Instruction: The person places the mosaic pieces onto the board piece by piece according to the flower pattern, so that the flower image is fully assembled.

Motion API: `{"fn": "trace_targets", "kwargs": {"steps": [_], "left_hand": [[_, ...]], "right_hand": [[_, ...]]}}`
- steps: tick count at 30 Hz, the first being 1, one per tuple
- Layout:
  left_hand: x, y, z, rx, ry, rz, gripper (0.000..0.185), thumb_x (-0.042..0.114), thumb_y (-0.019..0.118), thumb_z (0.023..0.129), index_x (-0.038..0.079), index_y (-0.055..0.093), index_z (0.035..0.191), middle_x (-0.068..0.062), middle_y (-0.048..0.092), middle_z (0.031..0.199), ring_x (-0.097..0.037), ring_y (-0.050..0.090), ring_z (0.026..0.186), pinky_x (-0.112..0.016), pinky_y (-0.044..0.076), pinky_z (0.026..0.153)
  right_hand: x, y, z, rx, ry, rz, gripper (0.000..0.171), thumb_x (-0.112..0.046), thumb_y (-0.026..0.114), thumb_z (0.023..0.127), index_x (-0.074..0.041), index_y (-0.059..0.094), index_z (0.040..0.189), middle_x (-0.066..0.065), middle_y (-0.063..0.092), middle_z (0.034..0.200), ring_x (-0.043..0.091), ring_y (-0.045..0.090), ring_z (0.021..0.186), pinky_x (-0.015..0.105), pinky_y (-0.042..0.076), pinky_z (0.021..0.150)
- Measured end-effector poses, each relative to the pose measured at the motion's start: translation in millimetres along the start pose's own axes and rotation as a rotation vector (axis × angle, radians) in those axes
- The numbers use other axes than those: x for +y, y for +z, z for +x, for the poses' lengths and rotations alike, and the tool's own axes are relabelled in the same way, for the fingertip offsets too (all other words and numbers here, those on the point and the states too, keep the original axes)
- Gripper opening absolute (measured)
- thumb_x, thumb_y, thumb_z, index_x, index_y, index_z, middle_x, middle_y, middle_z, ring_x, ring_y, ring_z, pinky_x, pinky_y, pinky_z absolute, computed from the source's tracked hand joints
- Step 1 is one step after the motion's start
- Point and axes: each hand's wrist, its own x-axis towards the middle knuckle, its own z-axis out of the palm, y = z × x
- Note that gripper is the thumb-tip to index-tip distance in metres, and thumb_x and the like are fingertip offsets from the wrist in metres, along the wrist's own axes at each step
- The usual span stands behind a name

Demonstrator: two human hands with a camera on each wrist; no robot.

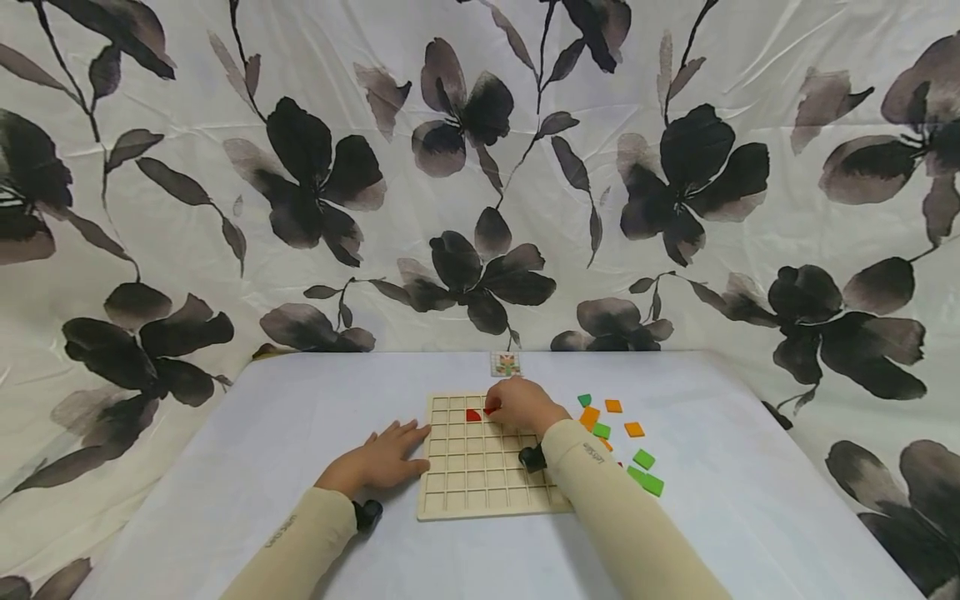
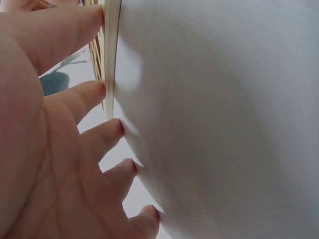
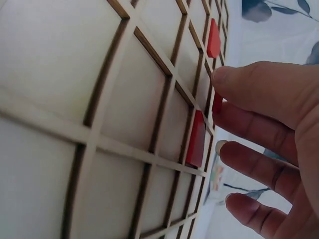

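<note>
A pale wooden grid board (image 1: 480, 479) lies on the white table (image 1: 285, 433). My left hand (image 1: 408, 442) lies flat on the table, its straight fingers (image 2: 84, 97) touching the board's left edge (image 2: 110, 50). My right hand (image 1: 510, 404) hovers over the board's far row with fingers curled. In the right wrist view my right hand (image 3: 219, 94) pinches a small red piece (image 3: 217, 105) between thumb and forefinger just above the cells. Two more red pieces (image 3: 196, 138) (image 3: 214, 37) sit in cells nearby; one of them, a red quarter-round piece (image 1: 473, 414), shows left of the hand.
Loose orange tiles (image 1: 613, 406) and green tiles (image 1: 645, 458) are scattered on the table right of the board. A small picture card (image 1: 506, 363) lies at the table's far edge. A flower-print cloth (image 1: 480, 167) hangs behind.
</note>
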Motion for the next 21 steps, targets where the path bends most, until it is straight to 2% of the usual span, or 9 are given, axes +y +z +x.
{"fn": "trace_targets", "kwargs": {"steps": [8,15,21], "left_hand": [[0.4,0.1,-0.4,0.003,-0.003,0.005,0.066,0.042,0.058,0.094,0.015,0.037,0.15,-0.014,0.03,0.158,-0.044,0.019,0.147,-0.069,0.015,0.113],[2.3,-1.1,-1.4,-0.001,-0.011,0.001,0.066,0.042,0.057,0.094,0.015,0.036,0.151,-0.014,0.029,0.158,-0.043,0.018,0.148,-0.068,0.013,0.115],[1.2,0.8,-0.7,0.001,-0.009,0.004,0.066,0.042,0.058,0.094,0.015,0.036,0.15,-0.014,0.03,0.158,-0.043,0.019,0.147,-0.068,0.014,0.114]], "right_hand": [[-6.0,1.0,1.0,0.005,0.045,-0.026,0.009,-0.024,0.071,0.089,-0.018,0.075,0.094,-0.005,0.072,0.092,0.011,0.062,0.08,0.031,0.053,0.075],[-5.4,4.2,3.3,0.035,0.041,-0.02,0.004,-0.019,0.07,0.088,-0.02,0.074,0.086,-0.007,0.07,0.086,0.009,0.057,0.073,0.029,0.05,0.068],[-4.6,6.2,5.4,0.053,0.035,0.027,0.012,-0.014,0.069,0.087,-0.021,0.072,0.079,-0.009,0.068,0.079,0.008,0.055,0.071,0.027,0.048,0.065]]}}
